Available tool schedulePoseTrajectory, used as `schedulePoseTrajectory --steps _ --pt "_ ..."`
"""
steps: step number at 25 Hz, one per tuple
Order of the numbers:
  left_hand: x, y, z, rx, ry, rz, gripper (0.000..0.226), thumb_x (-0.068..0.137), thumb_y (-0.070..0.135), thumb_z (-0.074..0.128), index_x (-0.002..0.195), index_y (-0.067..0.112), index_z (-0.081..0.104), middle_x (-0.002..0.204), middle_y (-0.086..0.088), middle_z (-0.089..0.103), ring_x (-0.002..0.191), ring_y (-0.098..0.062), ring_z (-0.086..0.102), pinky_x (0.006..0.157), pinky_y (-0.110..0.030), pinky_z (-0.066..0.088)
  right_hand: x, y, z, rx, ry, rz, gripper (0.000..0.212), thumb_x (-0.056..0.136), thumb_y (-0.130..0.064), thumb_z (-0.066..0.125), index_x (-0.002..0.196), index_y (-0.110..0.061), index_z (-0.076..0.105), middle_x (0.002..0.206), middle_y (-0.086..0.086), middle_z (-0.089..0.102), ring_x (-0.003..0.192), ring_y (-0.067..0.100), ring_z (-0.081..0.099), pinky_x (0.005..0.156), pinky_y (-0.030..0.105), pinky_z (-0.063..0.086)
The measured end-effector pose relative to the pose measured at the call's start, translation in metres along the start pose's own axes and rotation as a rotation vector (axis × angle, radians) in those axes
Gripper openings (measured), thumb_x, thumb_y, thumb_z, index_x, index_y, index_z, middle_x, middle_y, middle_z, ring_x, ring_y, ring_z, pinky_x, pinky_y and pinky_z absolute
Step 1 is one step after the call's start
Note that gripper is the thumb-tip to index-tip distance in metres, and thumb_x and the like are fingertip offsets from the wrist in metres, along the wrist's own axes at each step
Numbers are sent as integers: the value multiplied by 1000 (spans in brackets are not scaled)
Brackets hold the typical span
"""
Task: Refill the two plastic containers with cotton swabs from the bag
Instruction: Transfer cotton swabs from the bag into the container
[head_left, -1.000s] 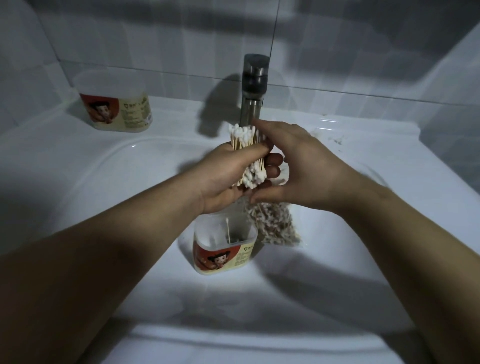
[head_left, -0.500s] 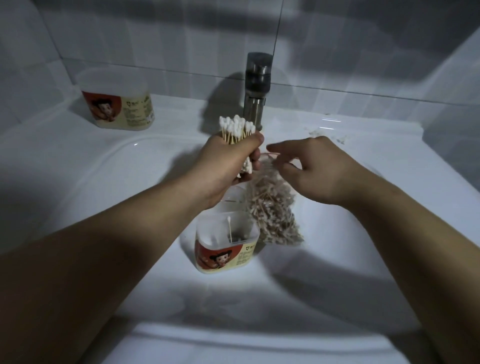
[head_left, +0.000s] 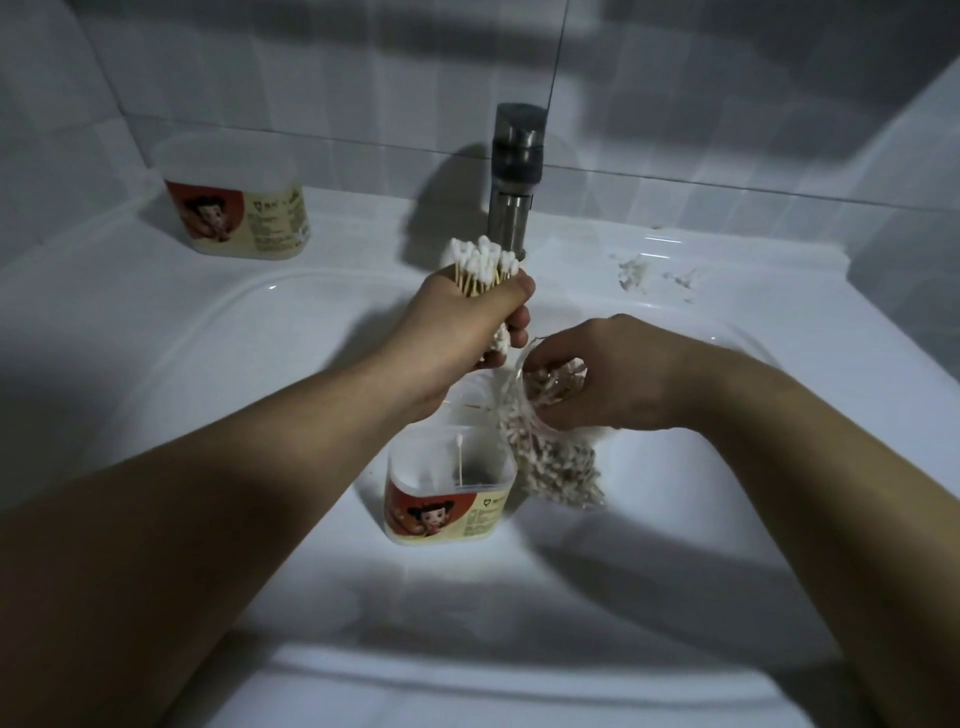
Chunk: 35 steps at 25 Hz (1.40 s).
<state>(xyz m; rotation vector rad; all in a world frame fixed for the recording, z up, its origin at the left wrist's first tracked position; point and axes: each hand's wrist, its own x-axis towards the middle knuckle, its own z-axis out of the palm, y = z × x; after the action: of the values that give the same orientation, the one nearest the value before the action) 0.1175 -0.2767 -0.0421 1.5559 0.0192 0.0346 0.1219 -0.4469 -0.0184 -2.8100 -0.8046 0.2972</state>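
Note:
My left hand (head_left: 457, 332) grips an upright bundle of cotton swabs (head_left: 483, 262) above the sink basin. Just right of it, my right hand (head_left: 608, 379) has its curled fingers inside the mouth of the clear plastic bag (head_left: 556, 462) of swabs, which hangs down into the basin. Below my left hand stands an open plastic container (head_left: 447, 493) with a red cartoon label; a single swab leans inside it. A second container of the same kind (head_left: 236, 205) stands on the counter at the back left, its contents not visible.
A steel faucet (head_left: 514, 176) rises behind my left hand. The white sink (head_left: 208, 364) fills the view, with tiled walls behind. Bits of white fluff (head_left: 636, 270) lie on the counter at the back right.
My right hand let go of the bundle, moved down and right, and went into the bag's mouth. My left hand lifted the bundle slightly toward the faucet.

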Motion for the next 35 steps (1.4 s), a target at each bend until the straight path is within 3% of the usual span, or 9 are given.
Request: schedulePoseTrajectory --steps 4,9,11,13,18,24,29,33,35 --pt "-1 -2 0 38 -30 8 9 99 25 63 96 16 62 68 4 66 63 -11 64 57 -25 48 3 1 2 12 36 0 19 81 -38 73 100 -34 72 93 -14 70 87 7 64 77 24 51" --pt "-3 0 1 -9 -97 74 11 102 20 60 94 13 64 71 0 69 70 -15 69 63 -31 55 3 1 1 42 123 4 7 86 -28 68 81 -32 69 71 -17 64 65 -3 58 62 14 42" --pt "-5 0 3 26 -135 111 12 102 18 59 96 10 64 73 -2 71 72 -16 70 65 -32 60 4 1 1 32 171 10 12 89 -29 67 81 -20 70 72 -8 69 67 6 62 68 26 51" --pt "-7 -1 3 117 -149 119 11 102 21 60 98 11 64 73 0 71 71 -13 70 64 -33 61 4 -1 1 23 146 -7 12 90 -32 67 84 -21 69 78 -3 71 72 12 64 73 33 53" --pt "-7 -5 1 363 -66 168 9 98 27 64 96 18 65 73 6 73 70 -7 72 61 -35 63 2 -1 4 -92 50 -17 16 93 -32 60 77 -34 60 70 -15 59 68 4 55 62 16 40" --pt "-3 -10 -4 731 -23 283 18 96 37 62 100 20 64 89 4 73 81 -18 69 76 -44 59 7 6 3 -41 186 16 9 93 -32 61 91 -27 69 90 -4 70 80 13 62 69 28 50" --pt "-3 -12 -5 849 -76 305 18 95 39 62 96 22 61 91 3 71 89 -17 67 77 -39 54 3 5 -1 -11 79 37 14 91 -33 67 104 -33 73 91 -11 70 59 -5 56 59 13 41" --pt "-2 -13 -4 881 -71 298 19 95 38 61 89 21 57 87 2 66 87 -19 63 68 -32 44 2 3 0 14 100 37 12 91 -37 68 94 -29 77 78 -9 70 62 -17 57 61 20 49" --pt "0 -14 -6 883 -54 282 22 95 40 62 93 18 60 90 1 68 88 -20 62 70 -33 46 3 5 -3 29 147 52 12 91 -33 68 87 -26 77 74 -6 72 63 -6 63 66 27 56"
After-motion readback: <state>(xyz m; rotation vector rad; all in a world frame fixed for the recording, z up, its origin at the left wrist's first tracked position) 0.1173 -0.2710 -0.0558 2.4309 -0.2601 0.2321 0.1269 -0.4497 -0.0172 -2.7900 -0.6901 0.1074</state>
